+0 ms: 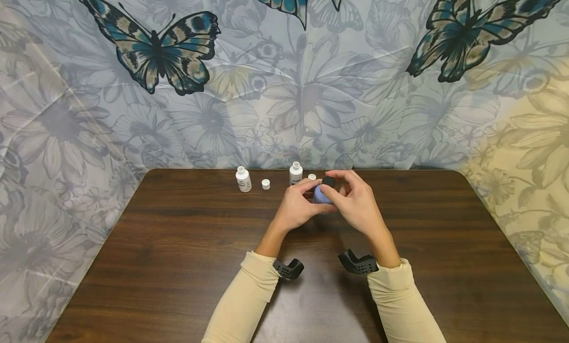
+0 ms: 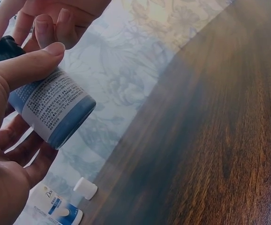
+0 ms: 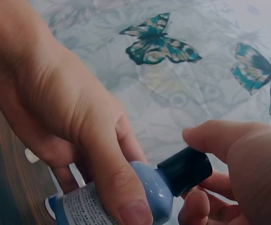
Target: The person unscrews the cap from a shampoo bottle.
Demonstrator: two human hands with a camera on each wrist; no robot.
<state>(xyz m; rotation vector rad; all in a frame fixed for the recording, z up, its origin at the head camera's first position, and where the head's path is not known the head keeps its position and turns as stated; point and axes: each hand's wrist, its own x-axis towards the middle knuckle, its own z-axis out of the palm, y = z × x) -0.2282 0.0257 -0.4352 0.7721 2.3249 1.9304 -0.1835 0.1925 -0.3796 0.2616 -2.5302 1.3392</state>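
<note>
A small blue bottle [image 1: 321,197] with a black cap [image 1: 328,180] is held above the far part of the table. My left hand [image 1: 297,206] grips its body, the thumb lying across the printed label [image 2: 58,101] in the left wrist view. At the cap is my right hand [image 1: 357,202], its thumb and fingers around the black cap, which sits on the bottle's neck in the right wrist view. Tilted in that view, the bottle [image 3: 156,192] is partly covered by the left thumb.
Two white bottles stand near the table's far edge, one at left [image 1: 243,180] and one just behind my left hand [image 1: 295,172]. Both have uncapped necks. A white cap [image 1: 265,184] lies beside the left one, another white cap [image 1: 312,177] beside the other. Butterfly-patterned cloth [image 1: 306,101] hangs behind.
</note>
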